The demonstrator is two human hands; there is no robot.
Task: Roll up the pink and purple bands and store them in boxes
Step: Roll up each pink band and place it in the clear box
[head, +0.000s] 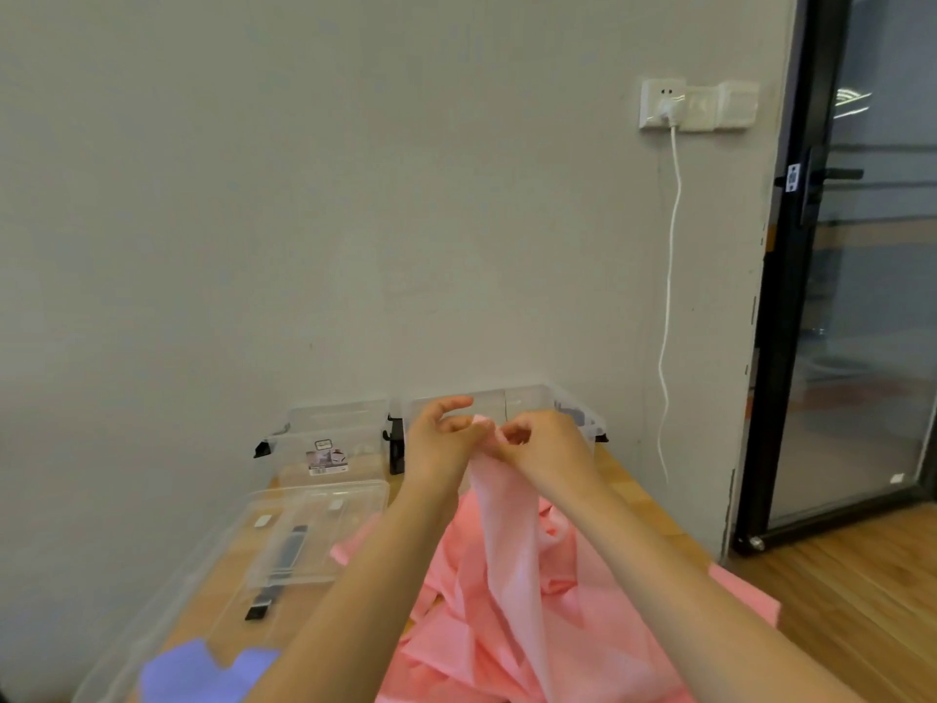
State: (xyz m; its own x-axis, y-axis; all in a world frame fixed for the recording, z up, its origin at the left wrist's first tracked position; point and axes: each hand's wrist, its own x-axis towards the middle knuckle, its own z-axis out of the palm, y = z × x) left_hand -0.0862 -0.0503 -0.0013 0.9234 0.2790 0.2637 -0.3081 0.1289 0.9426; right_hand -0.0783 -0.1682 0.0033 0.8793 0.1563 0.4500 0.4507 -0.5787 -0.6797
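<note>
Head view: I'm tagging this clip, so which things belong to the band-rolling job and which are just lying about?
Job: pink band, pinched by left hand and right hand; purple band; clear boxes; lids.
Lying about: wall charger, white cable, glass door.

Grey wall (pixel 304 195), glass door (pixel 872 296), wooden floor (pixel 862 575).

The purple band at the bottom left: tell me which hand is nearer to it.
Left. The left hand is raised above the table on the purple band's side; the right hand is farther across. Both pinch the pink band's end, well away from it.
</note>
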